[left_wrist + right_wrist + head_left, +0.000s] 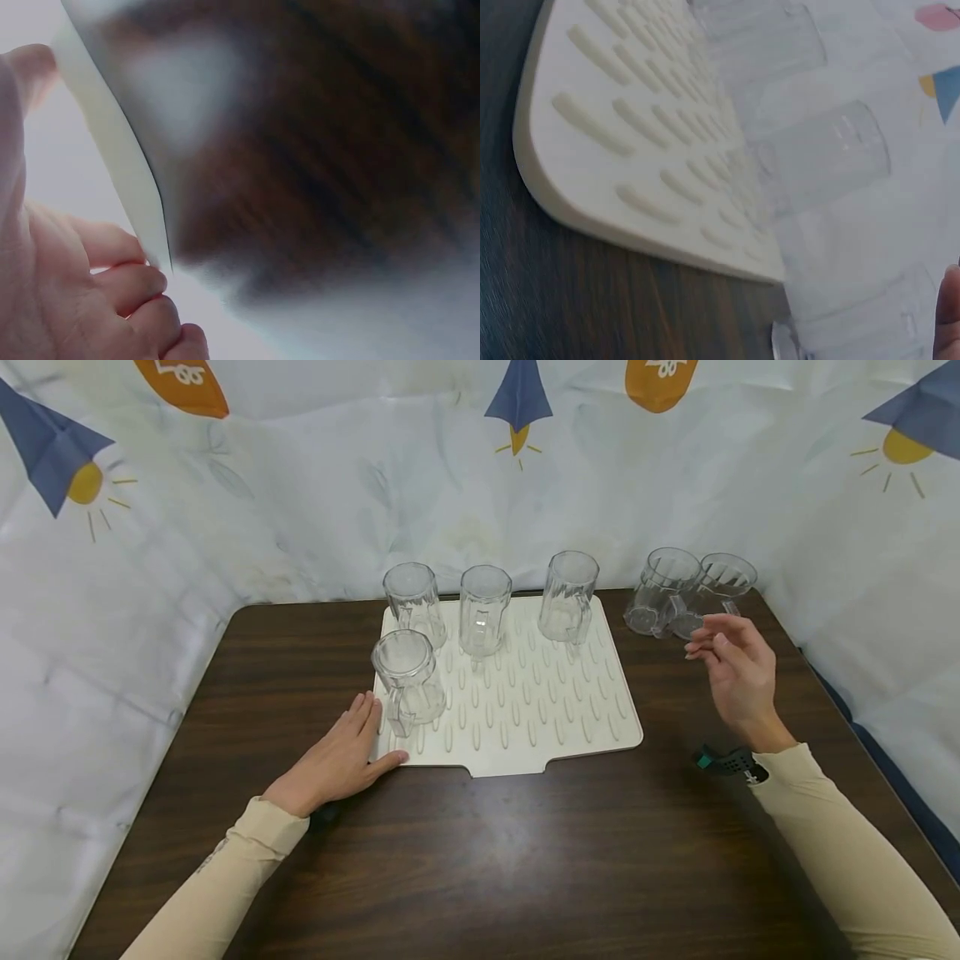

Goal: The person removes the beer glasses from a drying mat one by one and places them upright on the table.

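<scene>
My left hand [333, 764] lies with straight fingers on the left front corner of a white ribbed drying mat [517, 727]. In the left wrist view its fingers [131, 289] are beside the mat's pale edge. Just beyond that hand, a clear glass mug [408, 681] stands on the mat. My right hand [738, 677] hovers at the right with loosely bent fingers and nothing in its grasp. Nearest to it is a clear mug [727, 578] on the table, beside another mug [663, 585]; whether the fingertips touch it I cannot tell.
Along the mat's back edge stand a left mug [412, 597], a middle mug [483, 610] and a right mug [570, 597]. The dark wooden table [480, 868] meets a white patterned curtain [315, 510] behind and at both sides.
</scene>
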